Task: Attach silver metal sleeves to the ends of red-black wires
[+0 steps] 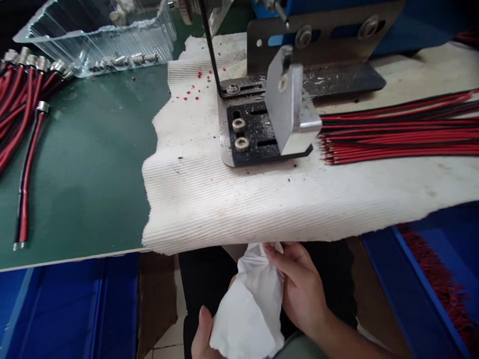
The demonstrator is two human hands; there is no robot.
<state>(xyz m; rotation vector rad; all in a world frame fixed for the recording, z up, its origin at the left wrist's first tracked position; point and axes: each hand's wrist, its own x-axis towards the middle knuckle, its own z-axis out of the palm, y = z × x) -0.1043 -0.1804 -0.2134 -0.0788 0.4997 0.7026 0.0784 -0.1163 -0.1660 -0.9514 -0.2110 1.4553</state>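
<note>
A crumpled white tissue (254,304) is held between my two hands, just below the table's front edge and above my lap. My right hand (303,289) pinches its upper right corner between thumb and fingers. On the lower left, my left hand (205,335) has its thumb against the tissue's side, and most of its fingers are hidden behind it. Above the hands, a ribbed white cloth (224,209) hangs slightly over the table edge. On that cloth stands a metal fixture (286,107) with a slotted black base, dusted with dark bits.
Red and black wires (396,137) lie in a bundle at right. Wires with metal connectors (22,114) lie on the green table (101,164) at left, near a clear plastic tray (101,42). A blue machine (430,25) stands behind. Blue bins (75,309) sit below the table.
</note>
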